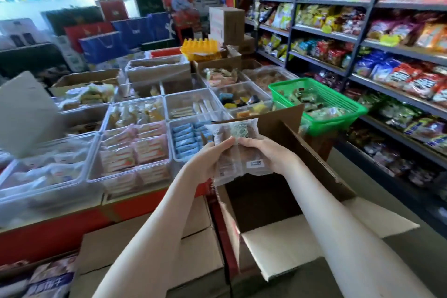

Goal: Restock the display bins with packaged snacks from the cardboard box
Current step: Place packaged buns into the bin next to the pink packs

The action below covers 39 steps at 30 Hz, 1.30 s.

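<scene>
Clear-wrapped snack packets (232, 135), gripped at either side by left hand (212, 159) and right hand (268, 152), hang above the cardboard box (285, 249), long axis pointing away towards display bins (170, 138) beyond its left edge.

My left hand (212, 159) and right hand (268, 152), two; at least two snack packets (232, 133); one open cardboard box (278, 244) before me; one green basket (338, 116); about a dozen clear bins (96, 138).

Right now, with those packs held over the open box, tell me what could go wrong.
1. The clear snack packs, pinched between left hand and right hand, may slip back into the cardboard box.
2. The raised flap stands toward the green basket and could snag them.
3. The near bins look full; extra packs may spill.
</scene>
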{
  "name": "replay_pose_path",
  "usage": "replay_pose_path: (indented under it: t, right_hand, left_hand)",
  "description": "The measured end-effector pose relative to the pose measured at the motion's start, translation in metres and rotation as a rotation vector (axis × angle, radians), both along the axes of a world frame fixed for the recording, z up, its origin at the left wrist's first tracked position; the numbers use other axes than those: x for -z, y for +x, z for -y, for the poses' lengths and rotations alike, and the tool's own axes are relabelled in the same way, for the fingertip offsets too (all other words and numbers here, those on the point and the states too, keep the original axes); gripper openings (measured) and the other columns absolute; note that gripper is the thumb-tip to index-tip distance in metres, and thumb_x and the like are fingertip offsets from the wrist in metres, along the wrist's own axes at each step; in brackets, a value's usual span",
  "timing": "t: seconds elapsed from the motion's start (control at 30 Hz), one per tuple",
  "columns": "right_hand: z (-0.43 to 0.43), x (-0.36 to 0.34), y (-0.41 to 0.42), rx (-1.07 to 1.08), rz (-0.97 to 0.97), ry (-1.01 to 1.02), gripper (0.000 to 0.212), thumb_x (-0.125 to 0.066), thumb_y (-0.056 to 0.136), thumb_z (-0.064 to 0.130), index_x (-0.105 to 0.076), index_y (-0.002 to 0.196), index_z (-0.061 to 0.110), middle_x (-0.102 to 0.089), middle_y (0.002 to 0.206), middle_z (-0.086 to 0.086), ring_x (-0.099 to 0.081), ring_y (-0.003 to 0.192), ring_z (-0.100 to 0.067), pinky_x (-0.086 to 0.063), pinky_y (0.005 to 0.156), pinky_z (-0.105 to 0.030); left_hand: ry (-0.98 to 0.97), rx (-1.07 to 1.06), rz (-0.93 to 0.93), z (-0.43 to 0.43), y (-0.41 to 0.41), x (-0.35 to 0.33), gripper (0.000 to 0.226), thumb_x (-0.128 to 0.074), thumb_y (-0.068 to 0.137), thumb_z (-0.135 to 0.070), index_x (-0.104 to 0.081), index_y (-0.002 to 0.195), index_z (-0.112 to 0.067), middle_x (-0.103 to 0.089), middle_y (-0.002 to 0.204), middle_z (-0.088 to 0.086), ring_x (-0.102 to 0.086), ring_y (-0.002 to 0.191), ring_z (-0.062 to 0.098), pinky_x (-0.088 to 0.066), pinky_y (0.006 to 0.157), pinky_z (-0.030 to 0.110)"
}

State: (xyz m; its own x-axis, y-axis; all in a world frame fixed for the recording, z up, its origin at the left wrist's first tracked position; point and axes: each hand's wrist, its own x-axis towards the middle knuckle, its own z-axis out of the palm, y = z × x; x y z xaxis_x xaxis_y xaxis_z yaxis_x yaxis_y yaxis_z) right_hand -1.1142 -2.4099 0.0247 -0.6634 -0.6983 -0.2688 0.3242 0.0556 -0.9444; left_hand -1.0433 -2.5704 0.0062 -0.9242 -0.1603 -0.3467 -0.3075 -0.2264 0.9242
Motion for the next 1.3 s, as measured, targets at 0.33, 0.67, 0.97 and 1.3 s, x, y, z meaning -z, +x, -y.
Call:
replay_pose_path:
  t: [0.33, 0.67, 0.97, 1.3]
  right_hand:
    - [0.143, -0.005, 0.067, -0.209, 0.019, 0.091, 0.031, -0.071, 0.083, 0.035, -0.073, 0.102, 0.011, -0.072, 0.104, -0.007, -0.066, 0.103, -0.021, -0.046, 0.098, -0.035]
    - [0.328, 0.018, 0.125, -0.302, 0.134, -0.051, 0.019, -0.058, 0.093, 0.024, -0.066, 0.105, 0.013, -0.073, 0.082, -0.001, -0.070, 0.073, -0.012, -0.054, 0.058, -0.022]
    - [0.439, 0.044, 0.126, -0.409, 0.251, 0.113, 0.046, -0.052, 0.091, 0.048, -0.063, 0.120, 0.014, -0.069, 0.106, -0.011, -0.065, 0.097, -0.027, -0.052, 0.088, -0.046]
    - [0.535, 0.039, 0.104, -0.526, -0.094, 0.543, 0.082, -0.037, 0.086, 0.071, -0.055, 0.117, -0.002, -0.060, 0.116, -0.017, -0.062, 0.097, -0.032, -0.053, 0.070, -0.036]
  left_hand:
    - [-0.230, -0.156, 0.052, 0.131, 0.123, -0.018, 0.063, -0.061, 0.078, -0.064, -0.052, 0.127, -0.025, -0.063, 0.125, 0.006, -0.063, 0.110, 0.026, -0.053, 0.091, 0.048]
    - [-1.311, -0.111, -0.066, 0.309, 0.231, 0.016, 0.100, -0.064, 0.086, -0.008, 0.011, 0.140, -0.045, 0.006, 0.159, 0.005, -0.005, 0.146, 0.025, -0.013, 0.114, 0.033]
    - [-1.335, -0.030, -0.289, 0.424, 0.228, 0.045, 0.071, -0.067, 0.075, -0.007, -0.043, 0.141, -0.018, -0.038, 0.147, 0.006, -0.030, 0.138, 0.021, -0.029, 0.113, 0.038]
    - [-0.548, -0.321, 0.036, 0.513, 0.224, 0.029, 0.043, -0.072, 0.077, -0.050, -0.069, 0.111, -0.024, -0.073, 0.104, -0.004, -0.066, 0.104, 0.012, -0.049, 0.098, 0.035]
